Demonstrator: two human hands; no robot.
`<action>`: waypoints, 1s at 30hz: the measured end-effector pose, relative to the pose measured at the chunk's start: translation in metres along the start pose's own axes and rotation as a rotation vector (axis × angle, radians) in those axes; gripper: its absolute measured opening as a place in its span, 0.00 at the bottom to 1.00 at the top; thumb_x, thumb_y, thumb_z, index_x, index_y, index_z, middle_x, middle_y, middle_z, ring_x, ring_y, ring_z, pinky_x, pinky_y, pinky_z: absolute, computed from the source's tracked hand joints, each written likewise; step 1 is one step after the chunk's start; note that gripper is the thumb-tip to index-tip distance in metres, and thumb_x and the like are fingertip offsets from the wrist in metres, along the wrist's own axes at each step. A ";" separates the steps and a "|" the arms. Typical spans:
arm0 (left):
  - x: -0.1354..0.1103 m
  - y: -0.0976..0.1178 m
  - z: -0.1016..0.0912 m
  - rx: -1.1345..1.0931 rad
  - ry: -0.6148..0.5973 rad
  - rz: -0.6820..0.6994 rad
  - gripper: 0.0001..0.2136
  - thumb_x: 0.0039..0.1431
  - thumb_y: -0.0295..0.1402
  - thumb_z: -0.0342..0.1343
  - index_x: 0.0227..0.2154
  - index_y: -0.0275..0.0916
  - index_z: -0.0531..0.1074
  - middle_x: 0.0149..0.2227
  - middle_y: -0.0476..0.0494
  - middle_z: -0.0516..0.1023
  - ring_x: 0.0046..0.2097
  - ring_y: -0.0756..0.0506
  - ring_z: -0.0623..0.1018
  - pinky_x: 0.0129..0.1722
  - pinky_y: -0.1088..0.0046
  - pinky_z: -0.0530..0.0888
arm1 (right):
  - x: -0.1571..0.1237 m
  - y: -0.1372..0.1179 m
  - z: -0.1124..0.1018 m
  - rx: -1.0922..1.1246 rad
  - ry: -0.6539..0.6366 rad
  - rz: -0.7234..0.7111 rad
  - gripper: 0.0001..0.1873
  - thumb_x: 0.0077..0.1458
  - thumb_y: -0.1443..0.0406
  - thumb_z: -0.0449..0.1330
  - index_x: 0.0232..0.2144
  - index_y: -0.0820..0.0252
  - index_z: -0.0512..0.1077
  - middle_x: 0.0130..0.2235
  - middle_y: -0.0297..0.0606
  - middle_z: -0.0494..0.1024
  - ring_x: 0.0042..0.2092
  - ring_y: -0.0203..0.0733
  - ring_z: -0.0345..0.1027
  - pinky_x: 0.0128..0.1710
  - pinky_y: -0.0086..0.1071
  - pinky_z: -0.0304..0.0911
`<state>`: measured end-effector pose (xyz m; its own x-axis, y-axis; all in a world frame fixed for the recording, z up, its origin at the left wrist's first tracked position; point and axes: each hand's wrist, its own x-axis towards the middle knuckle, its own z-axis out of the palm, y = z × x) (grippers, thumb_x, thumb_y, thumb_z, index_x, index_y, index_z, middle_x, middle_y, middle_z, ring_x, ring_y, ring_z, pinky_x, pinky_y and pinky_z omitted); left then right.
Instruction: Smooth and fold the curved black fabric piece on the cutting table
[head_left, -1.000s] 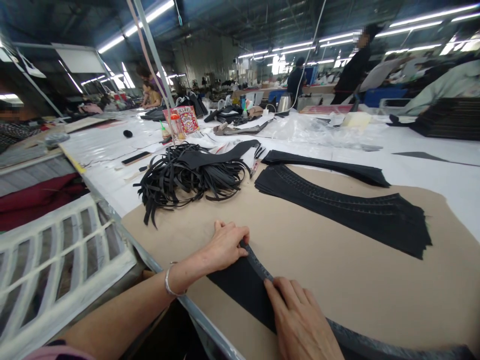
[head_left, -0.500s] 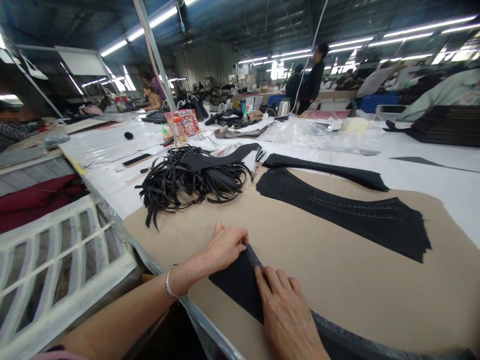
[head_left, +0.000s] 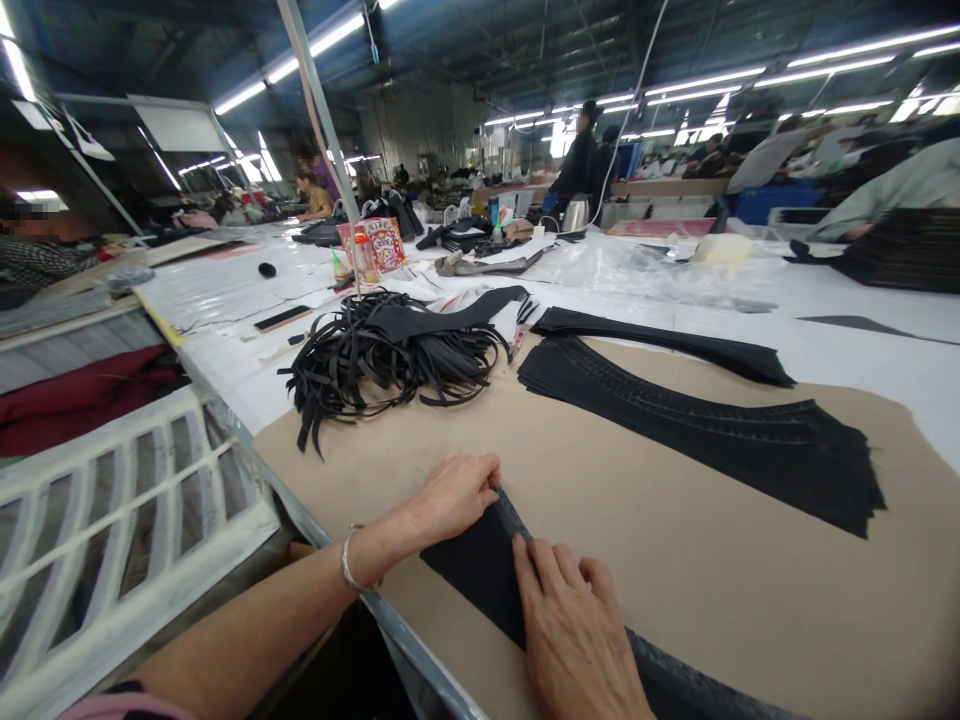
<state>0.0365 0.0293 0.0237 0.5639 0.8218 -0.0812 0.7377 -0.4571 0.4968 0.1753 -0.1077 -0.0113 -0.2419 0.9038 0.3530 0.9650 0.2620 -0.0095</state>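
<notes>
A long, curved black fabric piece (head_left: 471, 565) lies on the tan board near the table's front edge. A narrow, greyish strip (head_left: 513, 515) runs along its far edge. My left hand (head_left: 457, 497) is closed in a pinch at the upper end of this edge. What lies right between the fingertips is partly hidden. My right hand (head_left: 574, 625) rests flat on the piece, fingers stretched along the strip and fingertips touching it. Past that hand, the piece curves on toward the lower right and leaves the picture.
A tan board (head_left: 720, 560) covers the near tabletop. On it are a tangle of black strips (head_left: 390, 360) and a fanned stack of black curved pieces (head_left: 690, 430). Left of the table stands a white slotted frame (head_left: 112, 520). Several people work farther back.
The view has shifted slightly, so the table things sit a little farther right. Both hands keep nearly the same place on the black fabric. A standing person in the background has moved left.
</notes>
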 end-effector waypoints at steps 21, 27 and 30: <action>-0.041 -0.029 0.010 0.435 0.183 0.431 0.17 0.60 0.21 0.48 0.51 0.40 0.69 0.48 0.42 0.73 0.49 0.43 0.68 0.47 0.63 0.65 | 0.005 0.002 0.000 0.061 -0.067 0.042 0.29 0.47 0.76 0.53 0.53 0.62 0.68 0.41 0.41 0.75 0.41 0.47 0.62 0.41 0.46 0.52; -0.030 -0.028 0.002 0.215 0.201 0.398 0.14 0.60 0.22 0.47 0.42 0.41 0.74 0.44 0.44 0.74 0.49 0.44 0.69 0.49 0.63 0.64 | 0.014 0.003 -0.004 0.126 -0.106 0.079 0.24 0.51 0.76 0.52 0.50 0.58 0.69 0.46 0.40 0.73 0.46 0.46 0.63 0.46 0.43 0.51; -0.016 -0.026 -0.007 -0.013 0.260 0.341 0.14 0.58 0.21 0.48 0.43 0.41 0.73 0.43 0.45 0.75 0.48 0.45 0.70 0.49 0.66 0.65 | 0.021 0.000 -0.006 0.215 -0.122 0.186 0.18 0.56 0.74 0.51 0.47 0.56 0.69 0.48 0.40 0.72 0.47 0.45 0.63 0.46 0.40 0.53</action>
<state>0.0056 0.0302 0.0177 0.6612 0.6834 0.3094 0.5195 -0.7147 0.4683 0.1708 -0.0913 0.0019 -0.0858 0.9736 0.2116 0.9535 0.1418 -0.2661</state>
